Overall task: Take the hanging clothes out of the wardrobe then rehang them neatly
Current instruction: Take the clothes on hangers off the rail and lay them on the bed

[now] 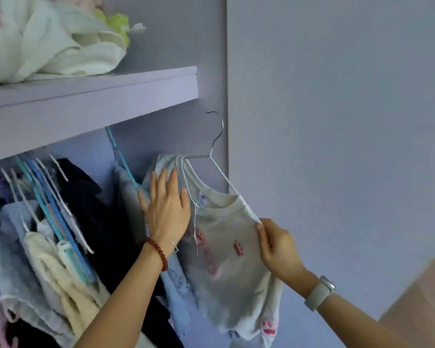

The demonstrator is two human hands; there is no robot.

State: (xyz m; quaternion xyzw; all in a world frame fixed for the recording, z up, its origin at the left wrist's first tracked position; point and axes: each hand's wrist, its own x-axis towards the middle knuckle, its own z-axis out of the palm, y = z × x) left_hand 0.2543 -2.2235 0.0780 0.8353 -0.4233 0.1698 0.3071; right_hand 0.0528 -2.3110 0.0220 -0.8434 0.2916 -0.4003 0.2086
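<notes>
Left hand (167, 209) lies flat with straight fingers on the small shirt (226, 252) mid-frame; right hand (278, 249) pinches its shoulder on the wire hanger (217, 151).

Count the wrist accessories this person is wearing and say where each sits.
2. A red bead bracelet circles the left wrist, beside the hanging clothes; a pale watch sits on the right wrist, lower right. None others visible.
</notes>
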